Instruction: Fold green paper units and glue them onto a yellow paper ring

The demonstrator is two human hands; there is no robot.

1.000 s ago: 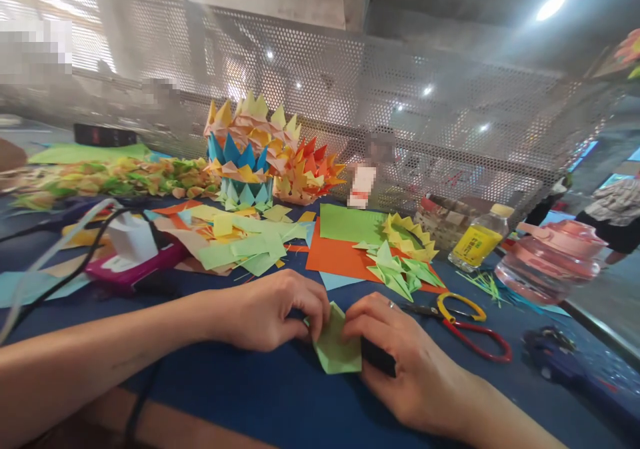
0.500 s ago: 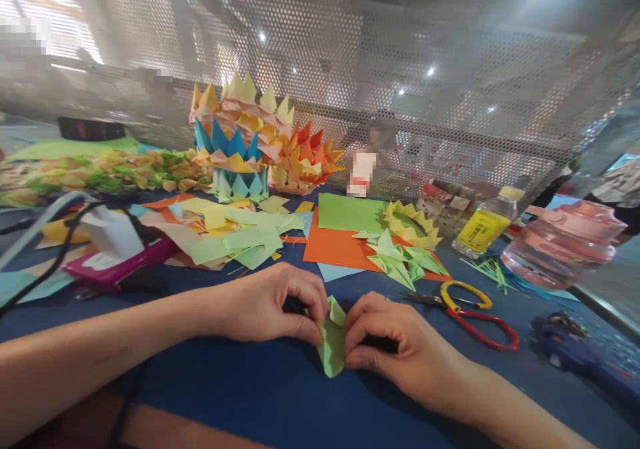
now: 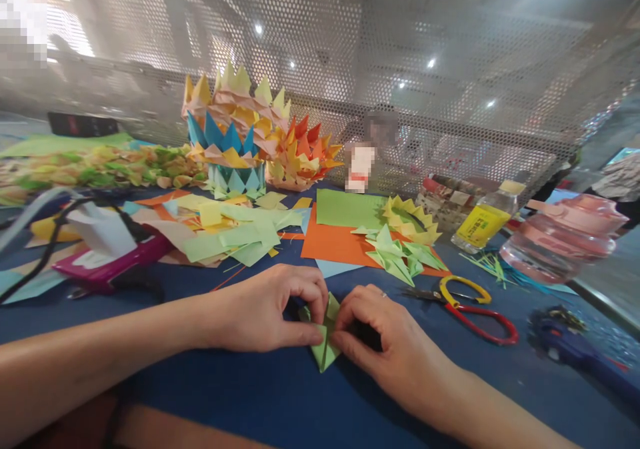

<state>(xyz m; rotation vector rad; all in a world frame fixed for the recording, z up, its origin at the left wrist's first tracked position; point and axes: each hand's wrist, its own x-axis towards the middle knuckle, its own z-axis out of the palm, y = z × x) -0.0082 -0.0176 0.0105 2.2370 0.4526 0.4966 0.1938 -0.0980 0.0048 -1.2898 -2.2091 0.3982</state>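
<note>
A small light-green folded paper (image 3: 324, 354) lies on the blue tabletop between my hands, a crease running down its middle. My left hand (image 3: 280, 309) is closed, thumb and fingertips pressing the paper's left part. From the right, my right hand (image 3: 380, 332) is closed too, thumb and fingers pinching the paper's right edge. The fingers cover the paper's sides. Just beyond lie an orange paper sheet (image 3: 333, 239), a green sheet (image 3: 350, 208) and several light-green folded pieces (image 3: 393, 252). Scissors (image 3: 457, 306) with yellow and red handles rest beside my right hand.
Paper crowns (image 3: 235, 142) stand at the back left before a perforated metal screen (image 3: 300, 42). Paper scraps (image 3: 235, 239) and a purple tissue pack (image 3: 113, 262) lie left. On the right are a yellow-labelled bottle (image 3: 483, 222), a pink water bottle (image 3: 560, 239) and a dark-blue tool (image 3: 575, 346).
The green paper has gone from standing partly folded up to lying flatter, its centre crease now showing. My right hand has moved slightly left, closer to my left hand.
</note>
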